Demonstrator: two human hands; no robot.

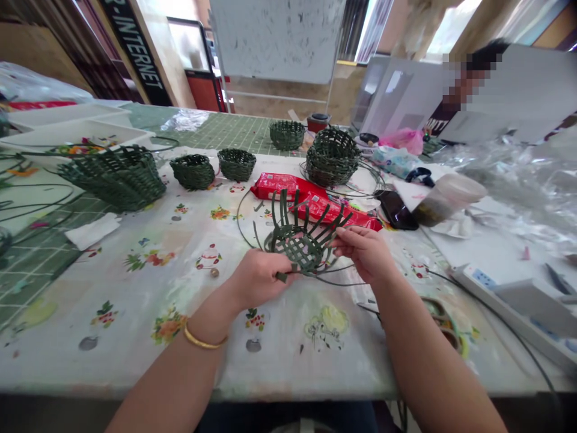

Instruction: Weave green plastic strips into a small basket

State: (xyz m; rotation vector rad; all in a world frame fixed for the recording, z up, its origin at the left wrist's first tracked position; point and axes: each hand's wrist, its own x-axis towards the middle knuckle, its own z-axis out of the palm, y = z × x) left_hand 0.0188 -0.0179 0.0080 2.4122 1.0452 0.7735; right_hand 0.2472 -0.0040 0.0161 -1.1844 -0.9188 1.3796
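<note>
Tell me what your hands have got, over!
Left hand and right hand on half-woven green basket. Strips standing loose. Red packet just beyond it.

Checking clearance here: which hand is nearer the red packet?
Right. The right hand sits just below the red packet; the left hand is farther off, down to its left.

Standing whiteboard (277, 36), bright window (451, 24) to its right
</note>
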